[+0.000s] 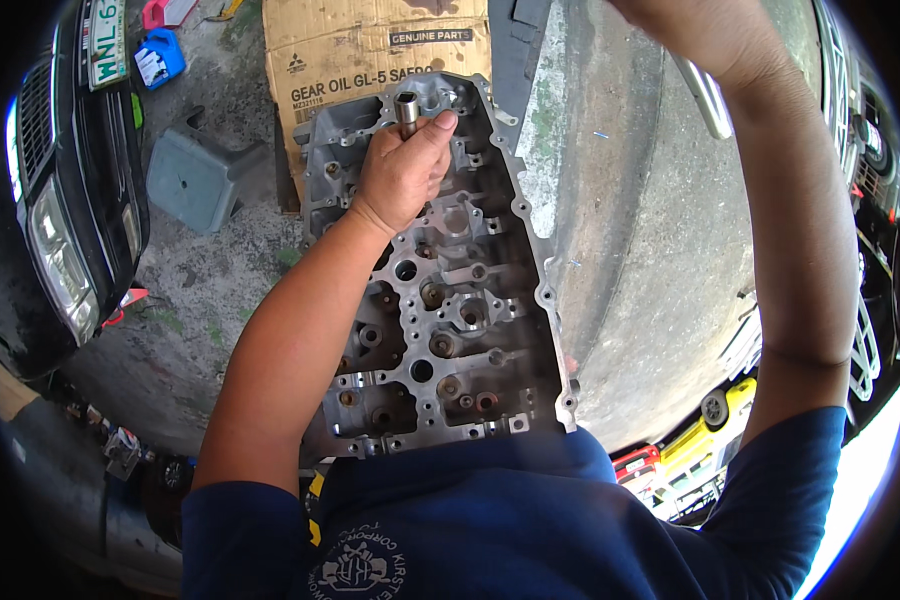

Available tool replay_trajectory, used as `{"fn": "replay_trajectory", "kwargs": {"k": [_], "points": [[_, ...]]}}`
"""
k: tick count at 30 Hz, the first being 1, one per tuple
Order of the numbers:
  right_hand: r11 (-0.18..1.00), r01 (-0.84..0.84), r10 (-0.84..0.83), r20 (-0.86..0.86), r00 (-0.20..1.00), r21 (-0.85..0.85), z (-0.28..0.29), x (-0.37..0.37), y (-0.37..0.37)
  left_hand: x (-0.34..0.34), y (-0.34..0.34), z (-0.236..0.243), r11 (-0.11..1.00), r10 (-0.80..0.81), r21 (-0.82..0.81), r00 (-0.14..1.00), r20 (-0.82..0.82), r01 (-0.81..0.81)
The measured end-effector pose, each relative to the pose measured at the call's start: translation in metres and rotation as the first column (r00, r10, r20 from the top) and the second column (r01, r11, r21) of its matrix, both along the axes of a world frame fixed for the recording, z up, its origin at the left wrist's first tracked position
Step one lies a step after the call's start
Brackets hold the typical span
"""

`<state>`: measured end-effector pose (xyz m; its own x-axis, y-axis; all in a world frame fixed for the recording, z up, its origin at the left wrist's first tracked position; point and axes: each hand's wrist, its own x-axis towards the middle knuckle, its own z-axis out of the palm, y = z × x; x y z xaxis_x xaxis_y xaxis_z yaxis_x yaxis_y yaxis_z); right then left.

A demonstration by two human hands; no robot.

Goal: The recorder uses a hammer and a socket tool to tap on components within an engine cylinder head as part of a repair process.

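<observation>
A large grey metal cylinder head [422,300] lies lengthwise in front of me, its near end close to my shirt. My left hand [405,170] is closed around a steel socket [407,106] over the far part of the cylinder head. The socket's square drive opening faces up, and its lower end is hidden by my fingers. My right hand [705,40] is raised at the upper right, cut off by the picture's edge. A shiny silver bar [708,100] sticks out below it; the fingers around it are out of sight.
A flattened cardboard box [370,45] lies beyond the cylinder head. To the left are a grey plastic stool [195,180], a blue jug [160,58] and the front of a black vehicle [65,200]. A yellow toy-like vehicle [705,425] shows at the lower right.
</observation>
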<state>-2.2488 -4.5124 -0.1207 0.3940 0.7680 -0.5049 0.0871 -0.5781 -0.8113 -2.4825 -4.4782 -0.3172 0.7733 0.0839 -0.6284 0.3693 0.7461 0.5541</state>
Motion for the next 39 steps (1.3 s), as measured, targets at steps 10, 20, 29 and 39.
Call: {"fn": "replay_trajectory", "kwargs": {"k": [10,20,29,39], "points": [[0.994,-0.072,0.044,0.288,0.957,0.087,-0.049,-0.018,-0.028,0.005,0.009,0.005,0.999,-0.008,0.032,1.0,-0.02,0.009],[0.987,0.022,-0.077,0.34,0.937,0.161,-0.07,-0.005,-0.041,0.01,0.019,-0.03,0.995,0.014,0.098,1.0,-0.001,-0.013],[0.99,-0.143,0.14,0.286,0.948,-0.011,-0.057,-0.008,-0.036,0.016,0.016,-0.036,0.999,0.008,0.051,1.0,-0.014,-0.007],[0.906,-0.405,0.42,0.404,0.813,-0.125,-0.075,-0.014,-0.013,0.018,0.014,-0.031,0.997,0.0,0.082,0.999,-0.048,0.003]]}}
